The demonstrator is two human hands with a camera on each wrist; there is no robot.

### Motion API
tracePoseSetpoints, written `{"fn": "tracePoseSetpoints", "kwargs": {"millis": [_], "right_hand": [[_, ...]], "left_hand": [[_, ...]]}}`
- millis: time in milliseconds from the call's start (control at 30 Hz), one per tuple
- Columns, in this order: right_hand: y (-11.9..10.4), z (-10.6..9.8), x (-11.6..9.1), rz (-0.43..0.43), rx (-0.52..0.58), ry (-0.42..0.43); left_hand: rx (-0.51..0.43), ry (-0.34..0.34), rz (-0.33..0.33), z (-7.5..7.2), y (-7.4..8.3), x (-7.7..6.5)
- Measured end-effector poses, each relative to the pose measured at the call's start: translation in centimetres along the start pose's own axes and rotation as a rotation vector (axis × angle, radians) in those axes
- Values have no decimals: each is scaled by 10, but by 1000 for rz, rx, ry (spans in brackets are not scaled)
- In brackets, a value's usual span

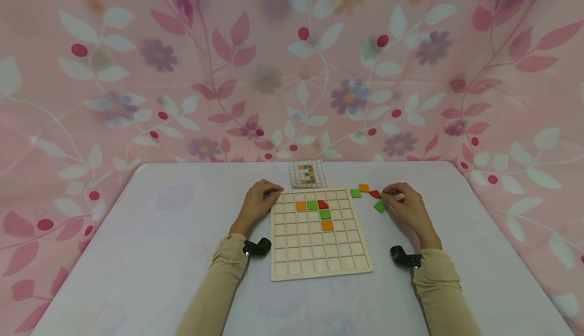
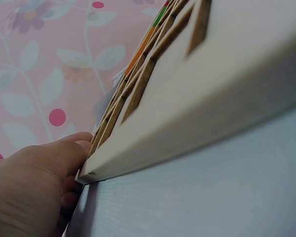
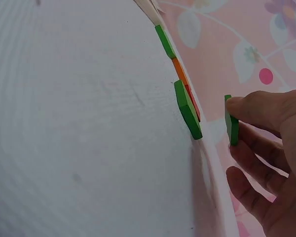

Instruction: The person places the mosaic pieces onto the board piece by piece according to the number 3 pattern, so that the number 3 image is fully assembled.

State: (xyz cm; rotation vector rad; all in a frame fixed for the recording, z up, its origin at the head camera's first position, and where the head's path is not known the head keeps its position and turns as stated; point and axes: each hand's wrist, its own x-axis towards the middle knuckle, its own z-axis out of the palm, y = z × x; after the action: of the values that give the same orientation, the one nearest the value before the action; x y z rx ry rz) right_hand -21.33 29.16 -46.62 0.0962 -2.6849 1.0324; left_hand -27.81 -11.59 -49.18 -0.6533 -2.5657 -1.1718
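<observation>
Between thumb and fingertips, my right hand (image 1: 408, 208) pinches a green square tile (image 3: 231, 121), raised above the table at the board's right. My left hand (image 1: 256, 205) grips the far left corner of a pale wooden grid board (image 1: 296, 254), its thumb at the rim. On the board, an orange tile (image 1: 301, 206), a green tile (image 1: 312, 205) and a red quarter-round tile (image 1: 323, 204) form a row. Below the red one lie another green tile (image 1: 325, 214) and another orange tile (image 1: 327, 225). Near my right hand rests a loose green tile (image 1: 379, 207).
Beyond the board's far edge lies a printed grid card (image 1: 294, 176) with a coloured pattern. Right of the board are more loose tiles: a green square (image 1: 356, 193), an orange square (image 1: 363, 187) and a red piece (image 1: 375, 194). A floral cloth (image 1: 255, 72) hangs behind the white table (image 1: 182, 255).
</observation>
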Motion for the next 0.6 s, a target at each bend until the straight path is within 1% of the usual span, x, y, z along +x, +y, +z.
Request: {"fn": "tracePoseSetpoints", "kwargs": {"millis": [133,233,500,600], "right_hand": [[-3,-1,0,-35,10,26],[-6,-2,1,-45,21,35],[-15,-1,4,-42,15,33],[-20,0,5,-65,14,31]], "left_hand": [[-5,-9,-7,0,-1,1],[-9,-13,-11,1,-2,1],[-2,-5,-14,2,-3,1],[2,-1,-7,1,-3,0]]}}
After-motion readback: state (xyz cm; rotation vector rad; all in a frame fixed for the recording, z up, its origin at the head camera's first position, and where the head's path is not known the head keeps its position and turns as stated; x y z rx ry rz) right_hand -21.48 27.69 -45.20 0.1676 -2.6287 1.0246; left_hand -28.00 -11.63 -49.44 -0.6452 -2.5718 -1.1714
